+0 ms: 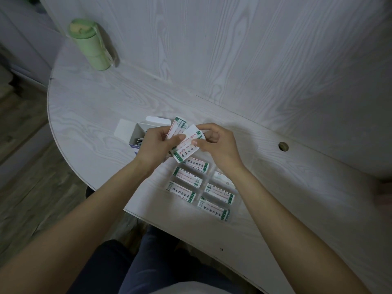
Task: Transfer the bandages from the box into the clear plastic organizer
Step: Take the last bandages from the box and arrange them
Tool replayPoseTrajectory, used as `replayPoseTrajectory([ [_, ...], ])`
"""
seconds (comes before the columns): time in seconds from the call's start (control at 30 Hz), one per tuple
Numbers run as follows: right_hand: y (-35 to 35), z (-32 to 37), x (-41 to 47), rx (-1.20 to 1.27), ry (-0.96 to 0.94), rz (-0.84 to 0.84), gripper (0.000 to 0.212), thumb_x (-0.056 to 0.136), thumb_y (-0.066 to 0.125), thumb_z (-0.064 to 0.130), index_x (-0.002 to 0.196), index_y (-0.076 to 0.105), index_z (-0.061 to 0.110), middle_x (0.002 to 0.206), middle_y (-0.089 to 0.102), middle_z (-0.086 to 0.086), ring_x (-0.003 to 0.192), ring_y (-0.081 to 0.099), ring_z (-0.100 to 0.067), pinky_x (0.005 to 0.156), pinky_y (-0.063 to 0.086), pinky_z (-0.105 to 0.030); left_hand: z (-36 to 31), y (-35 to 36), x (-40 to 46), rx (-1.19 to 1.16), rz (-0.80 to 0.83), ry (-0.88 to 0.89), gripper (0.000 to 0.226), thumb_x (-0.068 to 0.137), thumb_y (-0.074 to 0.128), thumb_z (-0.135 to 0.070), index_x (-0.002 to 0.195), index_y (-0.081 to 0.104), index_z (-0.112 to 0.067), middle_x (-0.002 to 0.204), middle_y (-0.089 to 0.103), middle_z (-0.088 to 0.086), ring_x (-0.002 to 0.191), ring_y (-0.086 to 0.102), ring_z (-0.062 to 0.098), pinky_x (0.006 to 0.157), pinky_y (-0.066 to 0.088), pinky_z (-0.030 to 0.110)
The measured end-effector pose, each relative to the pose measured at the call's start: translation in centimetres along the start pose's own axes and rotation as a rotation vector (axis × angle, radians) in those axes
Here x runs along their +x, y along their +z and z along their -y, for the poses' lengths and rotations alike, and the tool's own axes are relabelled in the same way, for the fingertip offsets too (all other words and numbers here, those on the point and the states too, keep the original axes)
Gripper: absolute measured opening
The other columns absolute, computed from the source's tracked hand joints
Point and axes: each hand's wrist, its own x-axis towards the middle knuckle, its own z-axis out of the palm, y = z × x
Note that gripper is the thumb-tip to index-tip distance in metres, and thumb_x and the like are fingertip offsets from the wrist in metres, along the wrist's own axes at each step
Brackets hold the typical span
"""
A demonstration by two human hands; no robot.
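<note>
Both hands — left [158, 145], right [218, 143] — pinching fanned bandages [186, 145] above bench [89, 107], between open box [135, 134] and part-filled clear plastic organizer [232, 205]; risk — loose strips slipping out, missing compartments.

Table top [89, 107]: pale whitewashed wood-grain laminate, smooth, low sheen. Wall panel [254, 49] on the far side: same wood-grain finish, matt.

Bandages [187, 148]: paper wrappers, white with green and red print, slight gloss; those lying in the organizer [209, 176] look the same. Organizer: clear plastic, smooth, nearly invisible except for faint glints along its dividers.

Box [135, 132]: thin white cardboard, matt, flaps open.

Bottle [91, 45], far left: pale green plastic, matt, with a smooth lid.

Floor [23, 166], left: brown wood-look planks, dull finish.
</note>
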Motion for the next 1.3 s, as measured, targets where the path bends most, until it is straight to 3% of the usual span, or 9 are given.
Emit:
replayPoseTrajectory([
  [0.2,-0.8,-1.1,0.1,-0.055,0.053,-0.106,0.016,0.085,0.068,0.005,0.101,0.068,0.008,0.093,0.072,-0.009,0.076,0.066,-0.005,0.06,0.049,-0.015,0.2,-0.3,0.0,0.014,-0.047,0.032,0.006,0.091,0.06,-0.014,0.089,0.065,-0.017,0.081,0.07,0.0,0.055,0.066,0.008,0.063,0.054,0.048],
  [0.33,-0.6,-1.6,0.3,-0.101,0.048,-0.178,0.009,0.087,0.067,0.011,0.078,0.065,0.01,0.078,0.07,-0.005,0.054,0.056,0.002,0.052,0.044,-0.014,0.6,-0.3,0.0,-0.033,-0.024,0.015,0.006,0.091,0.06,-0.013,0.091,0.065,-0.016,0.079,0.071,0.003,0.052,0.066,0.011,0.055,0.055,0.038],
  [0.43,-0.5,-1.9,0.4,-0.106,0.046,-0.23,0.012,0.087,0.068,0.014,0.082,0.066,0.003,0.072,0.066,-0.003,0.047,0.05,0.003,0.049,0.039,-0.011,1.0,-0.4,0.2,-0.077,-0.019,-0.008,0.012,0.093,0.057,-0.012,0.102,0.063,-0.007,0.085,0.07,0.012,0.053,0.067,0.016,0.047,0.053,0.026],
  [0.5,-0.4,-2.6,0.3,-0.103,0.07,-0.258,0.007,0.086,0.068,0.013,0.086,0.069,0.006,0.069,0.064,0.001,0.047,0.049,0.003,0.05,0.038,-0.011,1.3,-0.6,0.4,-0.07,-0.041,-0.007,0.009,0.093,0.058,-0.012,0.099,0.063,-0.008,0.09,0.07,0.014,0.056,0.068,0.021,0.052,0.056,0.035],
  [0.6,-0.2,-4.1,0.2,-0.145,0.122,-0.322,0.006,0.087,0.067,0.012,0.081,0.067,0.014,0.069,0.063,0.002,0.053,0.053,-0.002,0.053,0.04,-0.015,1.7,-0.8,0.6,-0.072,-0.061,0.009,0.006,0.092,0.058,-0.012,0.09,0.063,-0.013,0.084,0.07,0.01,0.055,0.067,0.023,0.066,0.052,0.058],
  [0.7,0.2,-5.8,0.2,-0.177,0.187,-0.381,0.006,0.088,0.066,0.011,0.081,0.065,0.012,0.079,0.066,-0.004,0.059,0.058,-0.008,0.053,0.044,-0.012,2.0,-0.9,0.7,-0.08,-0.064,0.017,0.007,0.093,0.057,-0.011,0.091,0.063,-0.013,0.081,0.07,0.011,0.054,0.067,0.024,0.067,0.05,0.062],
  [0.83,1.1,-7.6,0.1,-0.296,0.206,-0.379,0.006,0.089,0.065,0.013,0.083,0.064,0.013,0.084,0.066,-0.002,0.08,0.065,-0.022,0.074,0.052,-0.028,2.5,-1.1,0.9,-0.065,-0.049,0.031,0.007,0.093,0.057,-0.011,0.097,0.063,-0.013,0.088,0.071,0.014,0.059,0.069,0.022,0.064,0.056,0.046],
  [0.97,1.8,-8.1,-0.1,-0.472,0.152,-0.356,0.011,0.091,0.062,0.017,0.096,0.066,0.007,0.098,0.068,-0.003,0.089,0.059,-0.013,0.075,0.043,-0.02,2.9,-1.0,0.9,-0.077,-0.03,0.023,0.009,0.093,0.057,-0.012,0.098,0.063,-0.016,0.087,0.071,0.01,0.06,0.07,0.02,0.052,0.055,0.027],
  [1.3,1.5,-8.0,-0.7,-1.04,-0.001,-0.183,0.019,0.093,0.058,0.029,0.104,0.07,0.018,0.105,0.06,-0.002,0.102,0.048,-0.017,0.067,0.037,-0.026,3.2,-1.1,1.0,-0.086,-0.005,0.03,0.013,0.093,0.057,-0.013,0.104,0.063,-0.01,0.087,0.072,0.009,0.059,0.07,0.021,0.051,0.054,0.024],
])
